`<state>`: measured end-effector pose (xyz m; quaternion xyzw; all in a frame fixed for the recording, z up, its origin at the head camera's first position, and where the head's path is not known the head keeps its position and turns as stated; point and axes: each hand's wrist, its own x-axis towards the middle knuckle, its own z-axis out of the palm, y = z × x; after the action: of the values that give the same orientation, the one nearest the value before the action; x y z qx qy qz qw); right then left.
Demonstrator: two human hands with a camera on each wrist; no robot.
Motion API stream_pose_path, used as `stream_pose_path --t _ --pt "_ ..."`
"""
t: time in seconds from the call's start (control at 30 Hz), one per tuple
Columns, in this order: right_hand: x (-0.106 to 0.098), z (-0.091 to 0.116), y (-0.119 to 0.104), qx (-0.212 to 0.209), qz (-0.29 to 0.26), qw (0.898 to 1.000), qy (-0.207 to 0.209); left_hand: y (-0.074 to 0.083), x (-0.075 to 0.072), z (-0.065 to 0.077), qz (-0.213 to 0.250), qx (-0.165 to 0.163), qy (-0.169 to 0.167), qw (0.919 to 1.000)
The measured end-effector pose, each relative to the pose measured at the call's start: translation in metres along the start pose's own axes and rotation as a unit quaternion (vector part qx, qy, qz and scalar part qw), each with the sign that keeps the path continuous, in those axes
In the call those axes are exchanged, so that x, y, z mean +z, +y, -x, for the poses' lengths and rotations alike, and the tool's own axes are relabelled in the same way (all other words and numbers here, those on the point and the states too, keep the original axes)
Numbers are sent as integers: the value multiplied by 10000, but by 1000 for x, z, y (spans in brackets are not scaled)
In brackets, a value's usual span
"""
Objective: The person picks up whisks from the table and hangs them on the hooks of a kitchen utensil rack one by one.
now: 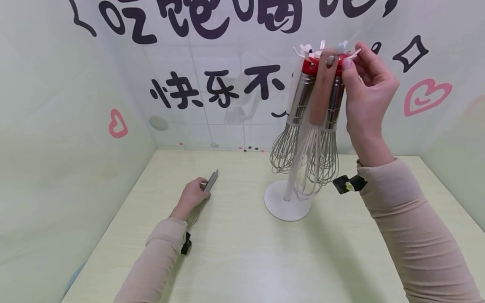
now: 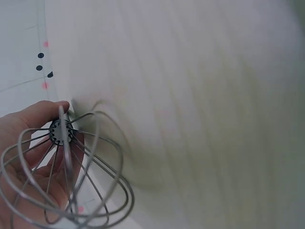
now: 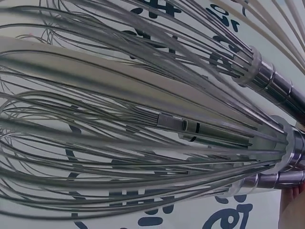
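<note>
My left hand (image 1: 194,192) grips the handle of a metal whisk (image 1: 211,180) low over the left side of the table; in the left wrist view the wire loops (image 2: 121,179) point toward the camera. To the right stands a white utensil rack (image 1: 289,190), a round base with a post. Several whisks (image 1: 323,162) hang from its top, some with metal handles and red ends, one with a brown handle (image 1: 321,90). My right hand (image 1: 371,80) is raised at the rack's top, thumb and fingers pinching a white hook (image 1: 355,54). Whisk wires (image 3: 143,138) fill the right wrist view.
The pale wooden table (image 1: 235,261) meets a white wall sheet (image 1: 227,134) at the back, printed with black characters and pink hearts. Sheets also line the left and right sides. A dark wrist camera (image 1: 350,184) sits near the right cuff.
</note>
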<state>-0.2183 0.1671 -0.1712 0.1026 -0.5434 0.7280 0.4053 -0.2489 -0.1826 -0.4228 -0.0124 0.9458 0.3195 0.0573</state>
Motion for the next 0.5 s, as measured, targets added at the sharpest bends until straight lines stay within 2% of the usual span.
stream_pose_path --t 0.17,0.37,0.5 --pt "-2 -1 2 -150 115 9998 -116 -1 -1 0 22 15 33 10000" --pt "-1 -1 2 71 -220 9997 -78 -2 -3 0 99 62 105 9999" --pt "0 0 2 28 -175 9998 -83 -1 -4 0 131 80 119 9998"
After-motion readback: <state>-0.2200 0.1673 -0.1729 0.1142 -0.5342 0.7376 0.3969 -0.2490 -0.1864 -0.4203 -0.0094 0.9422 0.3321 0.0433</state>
